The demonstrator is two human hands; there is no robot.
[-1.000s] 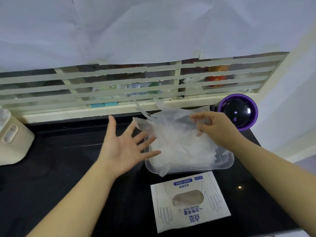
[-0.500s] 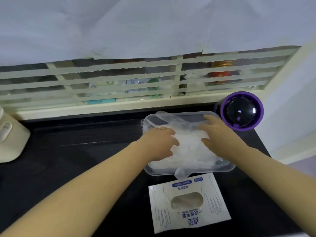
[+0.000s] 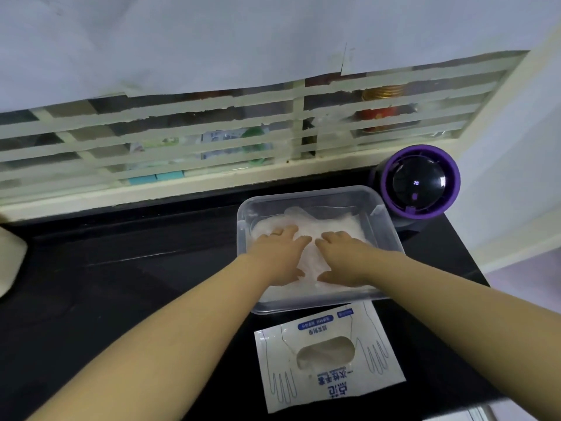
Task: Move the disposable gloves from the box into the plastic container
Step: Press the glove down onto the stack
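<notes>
A clear plastic container (image 3: 385, 229) sits on the black counter, holding a pile of thin translucent disposable gloves (image 3: 328, 221). My left hand (image 3: 277, 255) and my right hand (image 3: 344, 258) lie palm down side by side on the pile, fingers flat and slightly spread, holding nothing. The flat white glove box (image 3: 329, 364), printed with hand outlines and blue text, lies just in front of the container with its oval opening facing up.
A round purple and black device (image 3: 420, 185) stands right of the container by the wall. A cream object (image 3: 10, 262) sits at the left edge. A taped window runs behind the black counter (image 3: 121, 284).
The raised bunch of gloves has gone down into the container. Both hands moved onto the pile and now lie flat side by side; the loose glove ends are now inside the rim.
</notes>
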